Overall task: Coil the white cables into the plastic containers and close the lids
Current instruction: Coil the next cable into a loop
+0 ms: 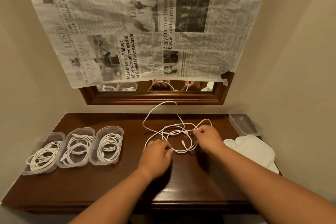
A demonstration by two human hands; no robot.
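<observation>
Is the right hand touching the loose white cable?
Touching. The head view shows the right hand pinching a strand of the loose white cable.

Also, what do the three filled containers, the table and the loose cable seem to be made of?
Containers: clear, smooth plastic, probably; the coils show through the walls. Table: dark wood or veneer, semi-gloss; grain lines and soft reflections show. Cable: white, likely rubbery plastic sheath, matte; it bends in loose loops.
</observation>
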